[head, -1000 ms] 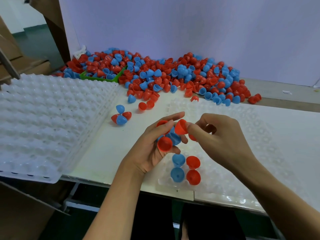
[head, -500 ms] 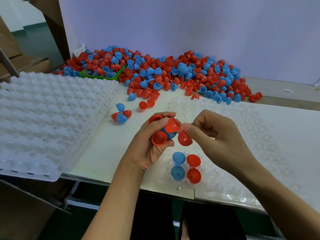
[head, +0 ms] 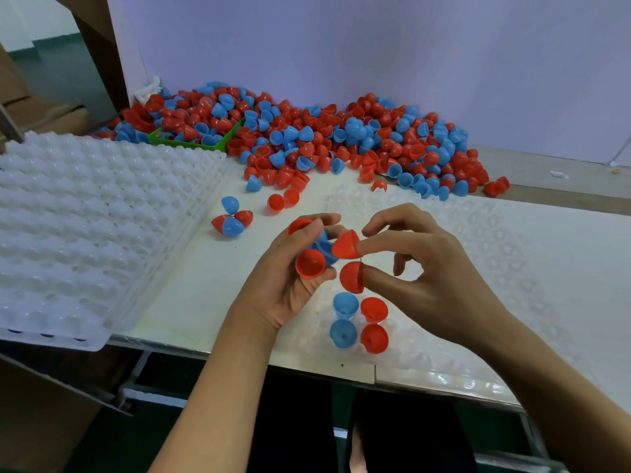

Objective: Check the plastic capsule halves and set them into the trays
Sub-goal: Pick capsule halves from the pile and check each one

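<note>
Both hands are busy above the near edge of the table (head: 205, 302). My left hand (head: 283, 285) is cupped palm up around a small clutch of capsule halves: a red half (head: 309, 263) with its open mouth facing me sits against my fingers, a blue half (head: 324, 245) is tucked behind it, and another red one (head: 298, 225) peeks out by my thumb. My right hand (head: 440, 268) has two red halves at its fingertips. The upper half (head: 346, 245) is at the tip of my forefinger, touching the bunch in my left hand; the lower half (head: 351, 277) is at the end of my thumb, just below it. My other right fingers are curled loosely.

Just beneath my hands, four halves already sit in the near pockets of the clear tray (head: 495, 254) lying flat on the table: two blue ones (head: 345, 319) on the left, two red ones (head: 374, 324) on the right. A stack of white trays (head: 85, 216) sits to my left, overhanging the table edge. Four loose halves (head: 232, 220) lie between that stack and my hands. Along the wall at the back, a big heap of red and blue halves (head: 324, 141) spreads across the table and partly buries a green bin (head: 191, 142).
</note>
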